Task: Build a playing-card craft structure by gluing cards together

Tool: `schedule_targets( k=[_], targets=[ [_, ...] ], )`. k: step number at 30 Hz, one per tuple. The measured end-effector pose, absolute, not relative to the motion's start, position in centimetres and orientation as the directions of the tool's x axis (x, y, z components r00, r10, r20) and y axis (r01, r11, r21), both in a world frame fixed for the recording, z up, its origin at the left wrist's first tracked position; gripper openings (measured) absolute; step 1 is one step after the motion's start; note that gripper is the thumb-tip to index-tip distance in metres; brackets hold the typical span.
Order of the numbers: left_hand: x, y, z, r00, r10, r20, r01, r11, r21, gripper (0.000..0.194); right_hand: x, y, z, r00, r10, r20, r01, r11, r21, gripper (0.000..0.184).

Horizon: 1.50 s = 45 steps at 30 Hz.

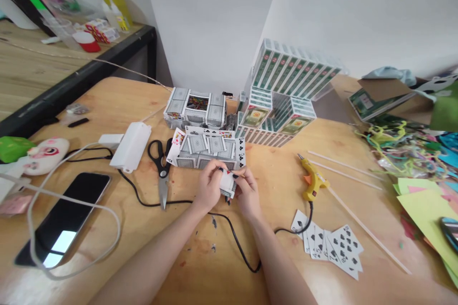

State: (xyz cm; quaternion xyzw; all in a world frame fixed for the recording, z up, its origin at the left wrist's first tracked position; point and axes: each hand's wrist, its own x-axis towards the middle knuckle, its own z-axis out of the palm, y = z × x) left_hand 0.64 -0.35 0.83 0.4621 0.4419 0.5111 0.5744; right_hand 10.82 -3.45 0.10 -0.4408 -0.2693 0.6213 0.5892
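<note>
The card [227,182] was near the middle of the wooden table [275,167], its red-marked end toward 12 o'clock and its patterned edge toward 6, though fingers hid too much to tell its long axis. The left hand [209,187], slanting in from 7 o'clock, and the right hand [248,194], from 5, both pinched it narrowly. At 11 o'clock from it stood a straight-walled tray [241,150] of printed cards; at 9, metal-bladed scissors [163,186]; at 3, a yellow glue gun [315,180].
</note>
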Motion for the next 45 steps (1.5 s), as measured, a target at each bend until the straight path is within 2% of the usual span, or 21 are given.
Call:
schedule_targets(
  k=[6,10,13,16,18,21,26,31,35,38,45],
  targets=[
    [0.3,-0.5,1.4,0.204,0.974,-0.103,-0.310,0.164,0.937,0.006,10.7,-3.4,0.4,0.058,0.969,-0.242,-0.504,-0.180,-0.844,0.011],
    [0.5,-0.6,1.8,0.273,0.950,-0.149,-0.322,0.237,0.917,0.018,10.8,-3.5,0.4,0.091,0.972,-0.217,-0.432,-0.158,-0.888,0.009],
    [0.5,-0.4,1.6,0.225,0.964,-0.143,-0.266,0.202,0.943,0.019,11.1,-3.7,0.5,0.125,0.978,-0.167,-0.372,-0.110,-0.922,0.008],
    [0.2,0.0,1.1,0.165,0.985,-0.047,-0.172,0.076,0.982,0.016,11.5,-3.8,0.7,0.055,0.991,-0.121,-0.398,-0.090,-0.913,0.015],
    [-0.1,0.3,0.8,0.153,0.988,0.004,-0.127,0.016,0.992,0.015,11.6,-3.7,0.9,-0.044,0.988,-0.150,-0.469,-0.153,-0.870,0.026],
    [-0.4,0.3,0.5,0.187,0.982,0.037,-0.090,-0.020,0.996,0.014,11.5,-3.3,0.9,-0.146,0.954,-0.263,-0.513,-0.300,-0.804,0.031],
    [-0.7,0.1,0.8,0.262,0.962,0.075,-0.005,-0.077,0.997,0.016,11.6,-3.2,1.0,-0.255,0.900,-0.355,-0.390,-0.431,-0.814,0.039],
    [-0.8,0.4,0.9,0.212,0.971,0.110,0.038,-0.121,0.992,0.012,12.1,-3.3,1.0,-0.262,0.924,-0.279,-0.350,-0.361,-0.865,0.037],
    [-0.8,0.7,0.9,0.128,0.985,0.117,0.054,-0.125,0.991,0.022,12.1,-3.2,0.9,-0.233,0.937,-0.260,-0.282,-0.321,-0.904,0.038],
    [-0.8,0.8,1.0,0.153,0.985,0.079,0.105,-0.095,0.990,0.016,11.8,-3.2,1.0,-0.167,0.956,-0.241,-0.248,-0.277,-0.928,0.037],
    [-0.3,0.6,0.7,0.140,0.988,0.072,0.164,-0.095,0.982,0.016,11.3,-3.5,0.6,-0.073,0.981,-0.182,-0.146,-0.191,-0.971,0.036]
  ],
)
